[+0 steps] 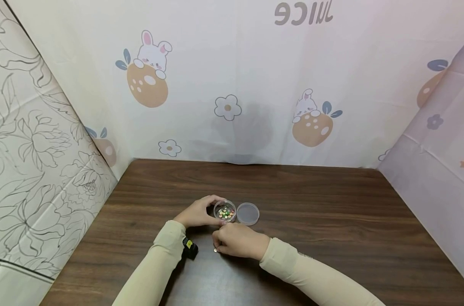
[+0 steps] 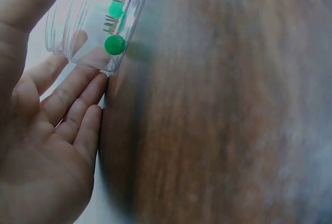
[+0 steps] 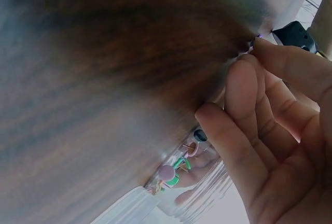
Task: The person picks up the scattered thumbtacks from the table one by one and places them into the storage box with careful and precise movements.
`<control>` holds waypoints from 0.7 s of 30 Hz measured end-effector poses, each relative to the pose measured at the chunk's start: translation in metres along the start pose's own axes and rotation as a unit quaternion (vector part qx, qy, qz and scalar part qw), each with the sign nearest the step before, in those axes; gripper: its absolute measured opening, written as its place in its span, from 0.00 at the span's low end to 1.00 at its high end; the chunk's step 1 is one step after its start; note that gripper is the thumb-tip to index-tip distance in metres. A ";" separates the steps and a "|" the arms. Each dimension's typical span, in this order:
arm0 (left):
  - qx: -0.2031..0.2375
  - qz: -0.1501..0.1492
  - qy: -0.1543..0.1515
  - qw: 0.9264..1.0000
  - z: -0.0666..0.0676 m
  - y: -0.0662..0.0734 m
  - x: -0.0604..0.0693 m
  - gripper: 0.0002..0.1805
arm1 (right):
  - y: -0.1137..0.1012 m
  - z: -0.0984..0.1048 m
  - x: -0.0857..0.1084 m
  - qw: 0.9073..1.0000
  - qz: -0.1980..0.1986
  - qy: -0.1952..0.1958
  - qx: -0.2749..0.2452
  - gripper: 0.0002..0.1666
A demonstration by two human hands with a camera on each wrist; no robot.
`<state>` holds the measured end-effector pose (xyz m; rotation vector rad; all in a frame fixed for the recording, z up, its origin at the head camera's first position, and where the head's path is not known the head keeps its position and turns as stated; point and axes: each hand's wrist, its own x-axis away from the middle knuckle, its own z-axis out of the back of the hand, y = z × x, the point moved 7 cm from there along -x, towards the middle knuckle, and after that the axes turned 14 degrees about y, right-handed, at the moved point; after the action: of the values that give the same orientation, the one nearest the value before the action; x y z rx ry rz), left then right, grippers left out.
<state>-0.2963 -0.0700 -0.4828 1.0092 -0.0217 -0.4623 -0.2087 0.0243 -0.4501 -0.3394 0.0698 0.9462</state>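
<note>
A clear round plastic box (image 1: 224, 211) holding several colourful thumbtacks (image 2: 115, 44) stands on the table. My left hand (image 1: 199, 211) grips its wall from the left, thumb at the near side and fingers at the far side. My right hand (image 1: 236, 240) is low over the table just in front of the box, fingers bent, with thumb and fingertips close together in a pinch. One small thumbtack (image 1: 215, 250) shows at those fingertips, mostly covered by them. In the right wrist view, tiny dark and purple bits sit beside the thumb tip, too small to make out.
The box's round clear lid (image 1: 248, 213) lies flat to the right of the box, beside it. A black wrist camera (image 1: 190, 248) sticks out from the left sleeve. The brown wooden table (image 1: 312, 199) ends at a printed cloth (image 1: 255, 85) at the back.
</note>
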 end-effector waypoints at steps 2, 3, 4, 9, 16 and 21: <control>-0.001 0.000 -0.001 1.000 0.000 0.000 0.000 0.37 | 0.001 -0.001 0.000 1.000 -0.002 -0.002 -0.001 0.09; -0.002 0.000 -0.002 1.000 0.000 0.001 0.000 0.37 | 0.001 -0.001 0.000 1.000 -0.004 -0.005 -0.004 0.09; -0.003 0.000 -0.002 1.000 0.000 0.001 0.000 0.37 | 0.001 -0.001 0.000 1.000 -0.006 -0.007 -0.006 0.08; -0.005 0.001 -0.004 1.000 0.000 0.000 0.001 0.37 | 0.001 0.001 0.000 1.000 -0.009 -0.017 -0.019 0.07; 0.000 0.003 -0.005 1.000 0.000 -0.001 0.001 0.38 | -0.004 0.000 -0.002 1.000 0.005 -0.028 -0.011 0.06; -0.004 -0.001 -0.006 1.000 0.001 -0.002 0.001 0.37 | -0.006 -0.001 -0.004 1.000 0.013 -0.013 0.011 0.06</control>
<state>-0.2962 -0.0716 -0.4840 0.9976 -0.0302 -0.4704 -0.2060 0.0180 -0.4485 -0.3057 0.0610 0.9746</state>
